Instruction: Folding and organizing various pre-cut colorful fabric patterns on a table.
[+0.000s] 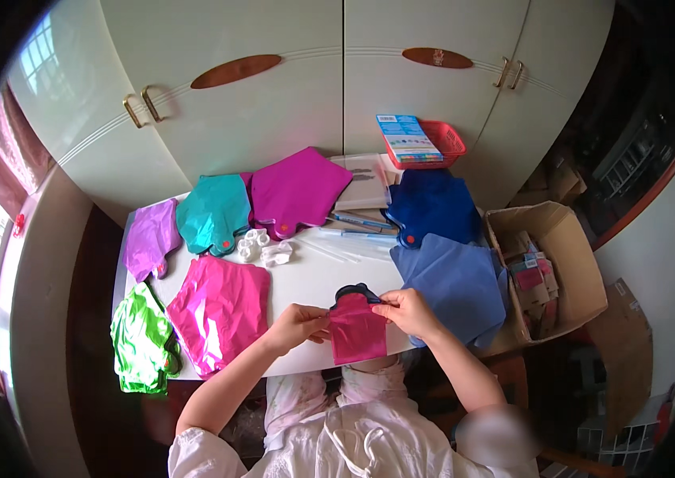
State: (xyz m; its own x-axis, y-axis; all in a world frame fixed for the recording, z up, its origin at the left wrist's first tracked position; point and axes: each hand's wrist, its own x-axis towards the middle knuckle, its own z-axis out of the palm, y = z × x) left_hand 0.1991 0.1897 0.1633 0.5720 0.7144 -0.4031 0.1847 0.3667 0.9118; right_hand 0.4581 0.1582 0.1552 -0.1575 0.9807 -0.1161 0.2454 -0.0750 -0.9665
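In front of me, at the table's near edge, is a folded magenta foil balloon [358,336] with a dark navy, rounded top part. My left hand [302,325] pinches its left edge near the top. On the opposite side, my right hand [408,311] grips the upper right edge between thumb and fingers. Closest to my left hand lies a flat, shiny pink foil balloon [222,311]. Beside my right hand spreads a pale blue flat balloon [453,287], with a dark blue one [435,209] behind it.
Purple [300,191], teal [214,213], lilac [151,237] and green [142,338] flat balloons lie across the white table [329,271]. White ribbon rolls [254,245] and clear sticks [329,248] sit mid-table. A red basket [451,142] stands behind; an open cardboard box [569,275] is at right.
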